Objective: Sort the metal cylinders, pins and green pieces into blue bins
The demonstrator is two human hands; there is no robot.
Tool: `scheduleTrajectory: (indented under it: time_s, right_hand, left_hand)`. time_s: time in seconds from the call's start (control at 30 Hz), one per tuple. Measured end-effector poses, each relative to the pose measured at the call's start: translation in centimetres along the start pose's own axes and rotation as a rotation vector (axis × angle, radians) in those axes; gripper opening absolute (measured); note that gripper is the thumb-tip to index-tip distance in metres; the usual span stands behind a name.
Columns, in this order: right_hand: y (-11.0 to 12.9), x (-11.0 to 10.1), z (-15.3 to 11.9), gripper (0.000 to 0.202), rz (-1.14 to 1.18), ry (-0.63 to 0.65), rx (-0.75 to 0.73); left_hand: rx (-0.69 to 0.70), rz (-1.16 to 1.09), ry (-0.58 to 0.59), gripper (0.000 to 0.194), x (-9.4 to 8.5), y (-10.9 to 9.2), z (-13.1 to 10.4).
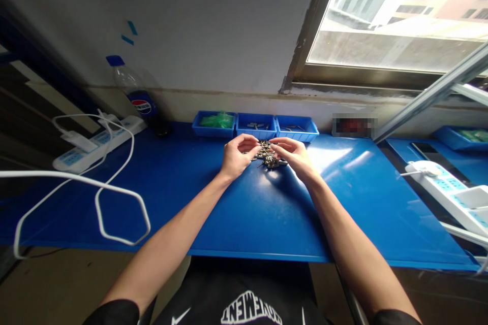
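Small brass and silver metal pieces, perhaps screws (272, 162), lie in a loose heap on the blue table (244, 213). My left hand (238, 156) curls in from the left, its thumb and fingers closed at the heap's edge on some of the pieces. From the other side my right hand (293, 155) does the same, thumb and fingertips bent together against the pieces. More of them show between the two hands. The exact pieces at the fingertips are too small to make out.
Behind the heap stand three blue bins: one with green plastic (217, 120), one with metal parts (256, 126), one with thin pieces (296, 128). A cola bottle (139, 101), power strip (101, 143) and looping white cable (122, 190) are left. Another power strip (450, 188) is right.
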State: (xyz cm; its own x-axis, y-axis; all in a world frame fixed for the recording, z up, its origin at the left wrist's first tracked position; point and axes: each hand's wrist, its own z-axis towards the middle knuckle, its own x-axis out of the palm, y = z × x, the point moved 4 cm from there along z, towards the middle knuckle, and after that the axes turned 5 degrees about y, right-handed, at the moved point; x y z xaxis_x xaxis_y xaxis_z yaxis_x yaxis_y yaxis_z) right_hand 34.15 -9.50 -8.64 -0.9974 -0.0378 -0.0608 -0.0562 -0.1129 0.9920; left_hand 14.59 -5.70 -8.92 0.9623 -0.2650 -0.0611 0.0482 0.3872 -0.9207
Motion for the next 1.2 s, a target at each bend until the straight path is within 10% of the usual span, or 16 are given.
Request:
scheduleTrajectory:
  time_s: [0.37,0.73,1.2]
  right_hand:
    - [-0.5,0.1,0.1,0.034,0.074,0.028,0.050]
    - [-1.0,-2.3,0.6,0.050,0.088,-0.336,-0.093]
    - [-0.9,-1.9,0.5,0.038,0.086,-0.265,-0.001]
  left_hand:
    - [0.008,-0.014,0.099,0.024,1.0,0.4,-0.5]
    - [0.191,0.868,0.434,0.013,2.2,-0.2,-1.8]
    - [0.215,0.720,0.280,0.022,1.6,-0.5,-1.4]
